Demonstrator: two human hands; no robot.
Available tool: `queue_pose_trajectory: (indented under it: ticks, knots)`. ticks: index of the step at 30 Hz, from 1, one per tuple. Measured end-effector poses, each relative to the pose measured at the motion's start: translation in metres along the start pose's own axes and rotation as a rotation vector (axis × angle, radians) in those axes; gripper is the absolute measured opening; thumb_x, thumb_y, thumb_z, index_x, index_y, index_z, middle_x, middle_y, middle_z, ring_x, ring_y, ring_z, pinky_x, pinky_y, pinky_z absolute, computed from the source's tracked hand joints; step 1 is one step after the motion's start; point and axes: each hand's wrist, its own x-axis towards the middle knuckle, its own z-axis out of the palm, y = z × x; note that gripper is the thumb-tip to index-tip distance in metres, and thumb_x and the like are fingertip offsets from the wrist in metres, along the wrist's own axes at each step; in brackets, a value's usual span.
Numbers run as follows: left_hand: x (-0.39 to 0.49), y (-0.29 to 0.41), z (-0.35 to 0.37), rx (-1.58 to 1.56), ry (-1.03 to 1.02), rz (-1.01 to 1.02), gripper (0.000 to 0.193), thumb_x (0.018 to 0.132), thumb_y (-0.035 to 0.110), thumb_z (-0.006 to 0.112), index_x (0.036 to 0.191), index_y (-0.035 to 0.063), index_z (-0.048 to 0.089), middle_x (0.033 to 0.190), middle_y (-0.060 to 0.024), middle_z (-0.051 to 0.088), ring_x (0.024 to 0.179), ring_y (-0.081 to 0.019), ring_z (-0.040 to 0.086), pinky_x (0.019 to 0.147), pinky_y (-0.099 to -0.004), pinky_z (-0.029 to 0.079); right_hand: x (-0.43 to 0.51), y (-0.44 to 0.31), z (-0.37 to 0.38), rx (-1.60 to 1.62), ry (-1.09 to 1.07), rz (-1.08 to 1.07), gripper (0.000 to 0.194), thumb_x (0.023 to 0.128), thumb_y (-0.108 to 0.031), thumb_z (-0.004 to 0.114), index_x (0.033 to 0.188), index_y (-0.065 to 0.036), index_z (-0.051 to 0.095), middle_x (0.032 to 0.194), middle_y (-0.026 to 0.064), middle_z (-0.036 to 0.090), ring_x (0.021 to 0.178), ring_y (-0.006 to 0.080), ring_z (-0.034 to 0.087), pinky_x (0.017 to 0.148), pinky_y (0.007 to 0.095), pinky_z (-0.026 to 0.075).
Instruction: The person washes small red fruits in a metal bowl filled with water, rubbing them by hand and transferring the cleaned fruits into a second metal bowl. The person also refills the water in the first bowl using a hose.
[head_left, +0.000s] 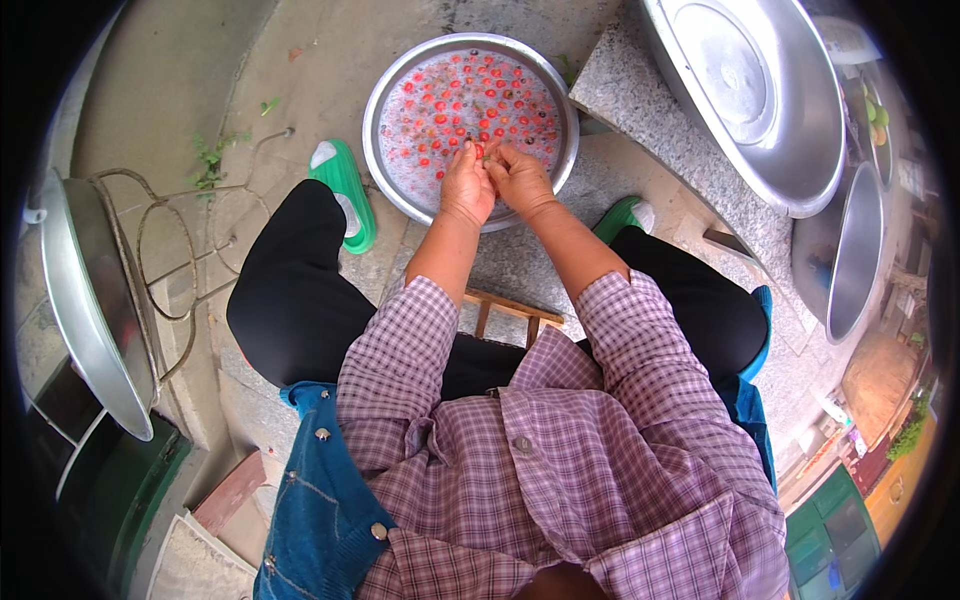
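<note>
In front of me a round metal basin (373, 112) holds cloudy water with many small red fruits (490, 93) floating in it, some dark bits among them. Over the near part of the basin, my left hand (466, 184) holds one red fruit (479, 150) at its fingertips. My right hand (523, 177) meets it from the other side, thumb and forefinger pinched together at a small greenish bit next to the fruit. The fingertips partly hide what lies between the two hands.
A large metal basin (795, 135) rests on a granite slab (637, 90) at the right, with another metal bowl (855, 251) beyond. At left, a metal pan (94, 307) leans by a bent metal rack (191, 300). Green slippers (358, 202) and a wooden stool (514, 306) are near my legs.
</note>
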Motion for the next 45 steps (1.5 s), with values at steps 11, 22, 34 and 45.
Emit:
queue_pose_trajectory:
  ticks: [11,22,34,45]
  knots:
    - [0.034,0.024,-0.041,0.57,0.314,0.273,0.022,0.097,0.007,0.056,0.117,0.0017,0.05,0.109,-0.01,0.062,0.092,-0.0168,0.062,0.081,-0.0305,0.052,0.014,0.105,-0.119,-0.975,0.456,0.235,0.04,0.083,-0.029,0.064,0.12,-0.012,0.064,0.113,0.0173,0.068,0.104,0.0369,0.065,0.09,0.0427,0.052]
    - [0.034,0.033,-0.05,0.992,0.47,0.324,0.033,0.089,0.009,0.063,0.121,0.0034,0.058,0.118,-0.0112,0.062,0.107,-0.0198,0.059,0.092,-0.0337,0.047,0.034,0.132,-0.138,-0.956,0.23,0.307,0.038,0.09,-0.028,0.057,0.125,-0.011,0.06,0.127,0.0183,0.062,0.115,0.0359,0.06,0.097,0.0447,0.048]
    - [0.071,0.015,-0.089,1.166,0.487,0.375,0.059,0.088,0.031,0.067,0.139,0.0051,0.048,0.134,-0.0223,0.052,0.126,-0.0357,0.05,0.107,-0.0433,0.038,0.017,0.097,-0.052,-0.019,0.566,0.232,0.022,0.096,-0.016,0.049,0.107,-0.002,0.061,0.07,0.0108,0.065,0.061,0.0193,0.066,0.059,0.0355,0.052]
    - [0.072,-0.001,-0.092,0.842,0.454,0.114,0.059,0.092,0.033,0.063,0.139,0.0018,0.046,0.127,-0.0206,0.061,0.115,-0.0297,0.059,0.097,-0.0392,0.044,0.001,0.04,-0.026,-0.32,0.255,0.077,0.021,0.094,-0.023,0.056,0.105,-0.008,0.066,0.097,0.0198,0.068,0.093,0.0388,0.066,0.079,0.0472,0.053]
